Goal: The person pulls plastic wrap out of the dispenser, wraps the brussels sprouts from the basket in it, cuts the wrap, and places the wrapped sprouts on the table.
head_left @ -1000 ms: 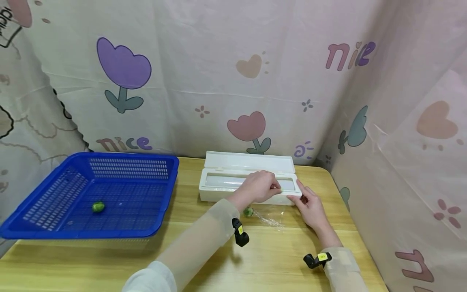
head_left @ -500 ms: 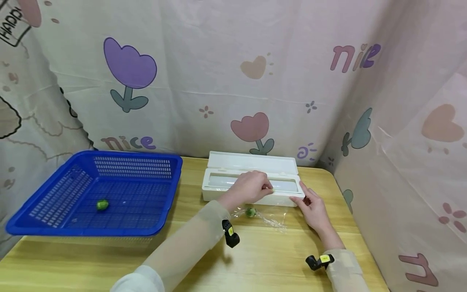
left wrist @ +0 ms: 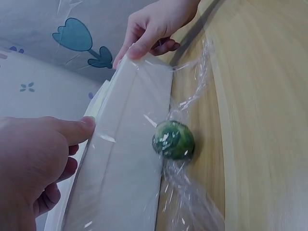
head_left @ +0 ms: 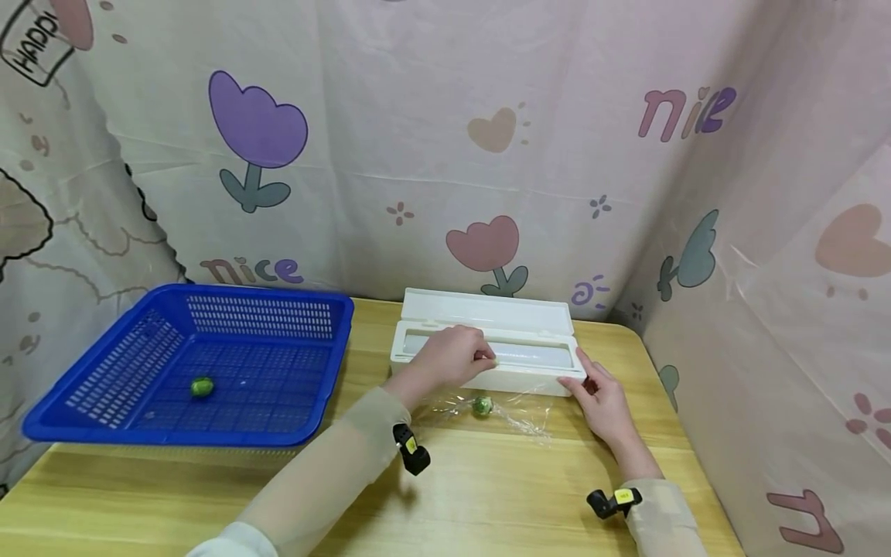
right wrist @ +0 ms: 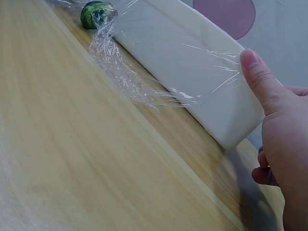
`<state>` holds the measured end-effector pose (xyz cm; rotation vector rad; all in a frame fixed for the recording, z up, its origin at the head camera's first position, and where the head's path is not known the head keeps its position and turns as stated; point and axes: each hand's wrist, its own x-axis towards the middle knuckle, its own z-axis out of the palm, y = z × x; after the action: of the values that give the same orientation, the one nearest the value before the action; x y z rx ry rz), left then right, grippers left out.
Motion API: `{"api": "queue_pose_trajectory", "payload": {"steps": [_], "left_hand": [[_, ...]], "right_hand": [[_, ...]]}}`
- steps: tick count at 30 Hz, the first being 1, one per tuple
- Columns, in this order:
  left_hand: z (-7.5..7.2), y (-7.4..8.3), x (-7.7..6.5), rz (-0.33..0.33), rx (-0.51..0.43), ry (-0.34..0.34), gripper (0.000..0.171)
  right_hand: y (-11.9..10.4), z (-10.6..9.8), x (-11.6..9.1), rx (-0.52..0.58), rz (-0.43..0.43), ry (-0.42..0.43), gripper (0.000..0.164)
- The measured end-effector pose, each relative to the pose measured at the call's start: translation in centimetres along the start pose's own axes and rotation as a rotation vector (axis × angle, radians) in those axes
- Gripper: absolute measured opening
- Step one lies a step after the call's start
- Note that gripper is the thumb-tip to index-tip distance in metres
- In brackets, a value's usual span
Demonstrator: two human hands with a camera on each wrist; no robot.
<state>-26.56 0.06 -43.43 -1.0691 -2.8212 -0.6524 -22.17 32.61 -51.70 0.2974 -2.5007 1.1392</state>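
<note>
A white cling film dispenser box (head_left: 518, 379) stands on the table with its lid (head_left: 487, 309) raised and a film roll (head_left: 532, 355) inside. My left hand (head_left: 448, 357) pinches a small pale-green slide cutter at the box's front rim, mostly hidden by the fingertips. With thumb and fingers, my right hand (head_left: 604, 402) grips the box's right end. Clear cling film (left wrist: 197, 197) hangs over the box front onto the table. Wrapped in that film, a small green Brussels sprout-like ball (left wrist: 174, 140) lies just before the box.
To the left is a blue plastic basket (head_left: 167, 442) holding one small green ball (head_left: 202, 387) like the other. A patterned curtain (head_left: 376, 139) hangs behind and at both sides of the wooden table (head_left: 515, 495).
My left hand has slid leftward along the box's front rim, from near its right end to about the middle. My right hand keeps its grip on the right end.
</note>
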Motion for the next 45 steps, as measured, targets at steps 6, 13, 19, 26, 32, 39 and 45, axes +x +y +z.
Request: {"api": "queue_pose_trajectory", "payload": {"steps": [6,13,19,26,32,39,45], "left_hand": [[-0.7,-0.7,-1.1,-0.037,0.009,-0.005,0.019],[-1.4,-1.7,-2.6,-0.088,0.016,0.020,0.016],[-2.1,-2.5,-3.5,-0.141,0.047,0.034,0.012],[-2.7,-2.5,-4.3,-0.207,0.033,0.042,0.010],[-2.8,-2.5,-4.8,-0.226,0.037,0.057,0.011],[-2.6,-2.8,-5.5,-0.271,0.065,0.064,0.016],[-3.1,-2.8,-6.0,-0.290,0.068,0.071,0.014]], "right_hand": [[0.0,0.0,0.0,-0.005,0.000,-0.010,0.067],[0.1,-0.2,-0.1,-0.009,0.007,-0.006,0.067],[0.1,-0.3,-0.2,-0.012,0.005,0.001,0.067],[0.3,-0.3,-0.4,-0.014,0.009,0.005,0.067],[0.2,-0.2,-0.3,-0.003,0.008,0.006,0.067],[0.0,-0.1,-0.3,-0.008,0.006,0.005,0.067],[-0.2,-0.1,-0.1,-0.019,0.002,0.002,0.066]]}}
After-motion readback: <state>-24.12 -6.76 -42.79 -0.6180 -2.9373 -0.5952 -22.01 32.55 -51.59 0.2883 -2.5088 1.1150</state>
